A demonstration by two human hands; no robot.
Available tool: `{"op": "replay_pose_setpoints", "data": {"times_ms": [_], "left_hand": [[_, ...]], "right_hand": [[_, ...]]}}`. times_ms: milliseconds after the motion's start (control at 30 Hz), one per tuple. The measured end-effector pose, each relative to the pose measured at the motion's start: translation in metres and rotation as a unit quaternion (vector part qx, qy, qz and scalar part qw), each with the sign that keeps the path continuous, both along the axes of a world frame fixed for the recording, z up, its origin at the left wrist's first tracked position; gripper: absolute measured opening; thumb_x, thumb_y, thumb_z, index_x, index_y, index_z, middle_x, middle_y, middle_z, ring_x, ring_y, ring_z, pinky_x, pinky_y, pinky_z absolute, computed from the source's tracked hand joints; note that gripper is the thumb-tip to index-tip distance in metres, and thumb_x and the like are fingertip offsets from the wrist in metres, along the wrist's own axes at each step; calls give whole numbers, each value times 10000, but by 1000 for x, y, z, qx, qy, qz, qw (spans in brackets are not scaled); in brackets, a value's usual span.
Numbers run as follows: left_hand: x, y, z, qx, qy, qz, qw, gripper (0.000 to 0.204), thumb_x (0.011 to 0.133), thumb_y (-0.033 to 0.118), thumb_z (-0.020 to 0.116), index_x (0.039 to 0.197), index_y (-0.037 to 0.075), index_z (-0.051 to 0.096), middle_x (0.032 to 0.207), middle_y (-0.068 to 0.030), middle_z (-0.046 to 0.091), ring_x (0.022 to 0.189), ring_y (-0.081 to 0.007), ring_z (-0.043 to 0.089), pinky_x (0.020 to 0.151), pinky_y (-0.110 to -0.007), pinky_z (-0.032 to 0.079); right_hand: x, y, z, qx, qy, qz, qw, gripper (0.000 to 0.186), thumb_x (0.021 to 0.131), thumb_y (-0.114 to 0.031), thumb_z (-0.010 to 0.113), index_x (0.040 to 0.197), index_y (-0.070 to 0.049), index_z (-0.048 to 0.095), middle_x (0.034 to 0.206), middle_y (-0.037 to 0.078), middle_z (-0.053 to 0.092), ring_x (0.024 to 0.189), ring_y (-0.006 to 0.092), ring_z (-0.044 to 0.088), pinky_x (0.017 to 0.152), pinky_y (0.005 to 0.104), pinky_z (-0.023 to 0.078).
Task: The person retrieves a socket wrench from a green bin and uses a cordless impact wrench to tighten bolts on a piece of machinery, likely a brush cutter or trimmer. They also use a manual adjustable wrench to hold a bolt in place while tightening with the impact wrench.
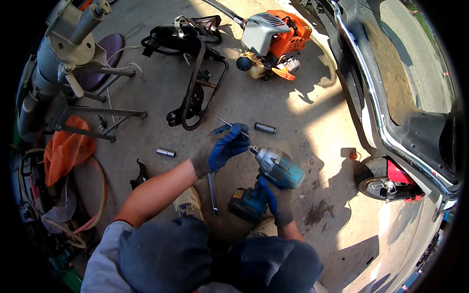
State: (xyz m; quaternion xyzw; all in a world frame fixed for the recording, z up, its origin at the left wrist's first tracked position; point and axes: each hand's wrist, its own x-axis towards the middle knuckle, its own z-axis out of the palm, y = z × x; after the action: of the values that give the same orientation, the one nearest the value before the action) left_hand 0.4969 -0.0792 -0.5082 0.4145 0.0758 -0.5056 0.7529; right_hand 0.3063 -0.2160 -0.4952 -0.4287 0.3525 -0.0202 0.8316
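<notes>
My right hand [276, 198], in a blue and grey work glove, grips the handle of a teal cordless impact wrench [281, 167]. Its battery [244, 204] is low and toward me, and its bare square drive points up and left. Just off that drive is my gloved left hand [227, 144], its fingers closed on a thin metal rod [225, 122] that slants across them. One long socket [265, 128] lies beyond the hands, another socket [165, 153] to their left. A wrench [213, 194] rests on the ground by my left shoe.
An orange and grey engine unit [273, 41] stands at the far side. A black harness frame [195, 83] lies left of it. Metal stand legs [93, 132], an orange bag [71, 149] and hoses [100, 195] crowd the left. A scooter [386, 97] with a wheel [386, 180] flanks the right.
</notes>
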Motion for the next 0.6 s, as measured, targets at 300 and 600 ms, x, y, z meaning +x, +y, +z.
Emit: {"op": "replay_pose_setpoints", "data": {"times_ms": [300,600], "left_hand": [[-21,-1,-16,-13,18,0,1000,305,971,322,584,1163,90,630,979,-22,670,940,-129,645,898,-321,531],[-28,7,-45,55,76,-66,993,326,927,363,655,1079,74,664,915,-19,630,824,-120,628,818,-276,544]], "right_hand": [[-7,-1,-19,-31,35,-25,999,338,857,-72,696,1167,6,585,913,95,652,757,191,645,661,333,555],[-23,-2,-41,-169,113,101,974,308,859,-88,696,1150,-16,626,943,78,671,819,169,649,726,295,530]]}}
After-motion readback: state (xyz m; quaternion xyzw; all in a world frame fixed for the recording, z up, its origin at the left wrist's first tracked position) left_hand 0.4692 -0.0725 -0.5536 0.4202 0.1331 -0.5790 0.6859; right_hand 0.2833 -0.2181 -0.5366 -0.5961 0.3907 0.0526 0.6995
